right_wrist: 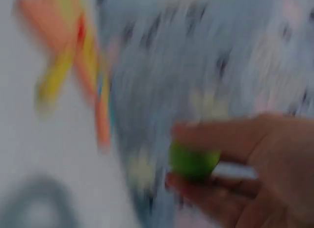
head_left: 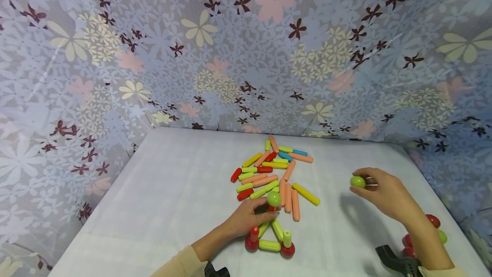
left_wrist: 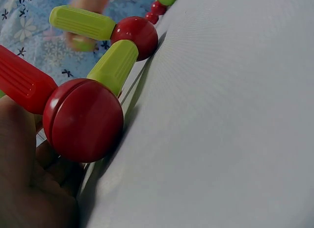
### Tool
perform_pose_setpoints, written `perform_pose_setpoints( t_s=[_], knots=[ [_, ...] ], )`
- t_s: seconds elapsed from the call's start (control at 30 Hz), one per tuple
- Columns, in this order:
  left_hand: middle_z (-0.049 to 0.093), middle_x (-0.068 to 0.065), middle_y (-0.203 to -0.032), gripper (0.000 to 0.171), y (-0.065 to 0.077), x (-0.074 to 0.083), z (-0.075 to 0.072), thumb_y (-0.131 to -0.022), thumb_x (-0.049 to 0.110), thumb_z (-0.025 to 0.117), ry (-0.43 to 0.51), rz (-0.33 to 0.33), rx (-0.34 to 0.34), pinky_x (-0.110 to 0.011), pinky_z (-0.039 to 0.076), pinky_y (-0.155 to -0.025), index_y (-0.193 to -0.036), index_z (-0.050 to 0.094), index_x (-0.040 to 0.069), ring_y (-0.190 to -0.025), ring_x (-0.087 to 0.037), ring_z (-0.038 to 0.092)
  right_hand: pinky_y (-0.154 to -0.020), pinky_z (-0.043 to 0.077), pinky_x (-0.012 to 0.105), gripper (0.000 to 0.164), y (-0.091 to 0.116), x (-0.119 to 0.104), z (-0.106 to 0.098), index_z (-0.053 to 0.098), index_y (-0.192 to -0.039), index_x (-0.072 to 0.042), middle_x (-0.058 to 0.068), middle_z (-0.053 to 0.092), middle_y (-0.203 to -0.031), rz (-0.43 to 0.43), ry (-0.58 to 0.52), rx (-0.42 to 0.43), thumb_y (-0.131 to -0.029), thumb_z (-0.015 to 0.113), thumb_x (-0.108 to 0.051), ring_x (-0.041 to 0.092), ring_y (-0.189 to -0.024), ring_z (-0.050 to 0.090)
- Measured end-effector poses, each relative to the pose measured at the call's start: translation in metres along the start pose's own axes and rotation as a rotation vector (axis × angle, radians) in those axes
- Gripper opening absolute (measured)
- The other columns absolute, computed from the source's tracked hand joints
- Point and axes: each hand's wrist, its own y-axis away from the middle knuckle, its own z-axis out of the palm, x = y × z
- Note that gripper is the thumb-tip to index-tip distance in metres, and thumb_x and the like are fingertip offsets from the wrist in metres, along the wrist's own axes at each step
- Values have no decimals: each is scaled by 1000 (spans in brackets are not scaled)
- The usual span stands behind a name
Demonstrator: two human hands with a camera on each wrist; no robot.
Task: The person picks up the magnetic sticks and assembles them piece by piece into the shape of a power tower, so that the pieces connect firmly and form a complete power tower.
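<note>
A small triangular frame of green sticks (head_left: 270, 246) and red balls (head_left: 287, 250) lies near the front of the table. A red stick (head_left: 254, 234) and a green stick (head_left: 287, 238) stand up from its two front corners. At the back corner my left hand (head_left: 246, 218) holds an upright red stick (head_left: 271, 208) topped by a green ball (head_left: 274, 198); its fingers partly hide that corner. Off to the right, my right hand (head_left: 390, 195) pinches another green ball (right_wrist: 194, 162) above the table. The right wrist view is blurred.
Loose sticks in orange, yellow (head_left: 306, 194), green, red and blue lie in a pile behind the frame. Several red and green balls (head_left: 432, 220) sit at the right edge, partly behind the right forearm. A flowered cloth (head_left: 238, 54) hangs behind the white table (head_left: 184, 174).
</note>
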Motion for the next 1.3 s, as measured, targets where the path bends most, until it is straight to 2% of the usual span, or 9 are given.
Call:
perform_pose_setpoints(
  t_s=[0.13,0.27,0.43,0.57,0.7,0.9,1.1,1.2,1.3],
  knots=[
    [63,16,-117,31,-1,-1,-2,-95,38,60,3,13,4,-36,37,-103,-122,64,24,-116,-5,51,-75,54,29,40,11,-67,17,60,-121,-19,-3,63,-108,-223,-188,25,-87,71,-38,16,-92,64],
    [63,15,-115,28,-1,-2,-1,-95,37,59,9,34,-3,-35,39,-101,-121,64,25,-113,-5,53,-74,53,28,35,22,-109,38,61,-118,-30,-13,63,-106,-408,-291,-85,-85,73,-33,7,-89,63],
    [62,15,-116,29,-2,-2,2,-95,42,57,-30,51,6,-37,38,-102,-119,64,28,-115,-6,52,-76,52,28,37,31,-124,62,60,-118,-34,-19,60,-108,-471,-233,-257,-84,75,-35,2,-89,58],
    [62,15,-115,29,-2,-2,2,-95,42,57,-48,54,20,-37,39,-101,-119,64,28,-114,-5,53,-77,52,29,35,34,-124,73,60,-116,-31,-19,59,-108,-491,-197,-333,-84,74,-37,2,-90,57],
    [63,16,-113,27,-2,-2,1,-95,39,58,-39,50,18,-37,39,-101,-119,65,27,-112,-5,54,-77,53,29,35,34,-123,75,59,-116,-33,-19,58,-108,-495,-196,-357,-84,74,-37,1,-91,57],
    [63,16,-114,28,1,-3,1,-95,40,58,-41,37,10,-38,38,-101,-119,64,28,-113,-5,53,-76,51,28,36,37,-119,67,59,-117,-33,-20,58,-109,-483,-176,-374,-84,74,-38,0,-90,57],
    [62,18,-114,27,1,-4,0,-95,41,58,-39,25,17,-39,38,-102,-118,65,30,-114,-5,53,-74,51,29,45,38,-110,50,53,-126,-37,-18,58,-111,-375,-177,-382,-85,69,-46,4,-91,57],
    [62,17,-115,29,-1,-4,1,-95,42,58,-23,31,7,-39,37,-103,-120,64,29,-116,-5,51,-72,51,29,44,36,-90,34,57,-124,-32,-16,60,-107,-281,-134,-292,-86,66,-52,5,-89,59],
    [62,17,-117,30,-1,-4,1,-95,41,58,-13,35,1,-39,36,-104,-121,63,28,-118,-6,50,-72,52,35,50,31,-48,13,61,-121,-21,-5,63,-110,-142,-13,-149,-86,62,-57,14,-90,61]
  ],
)
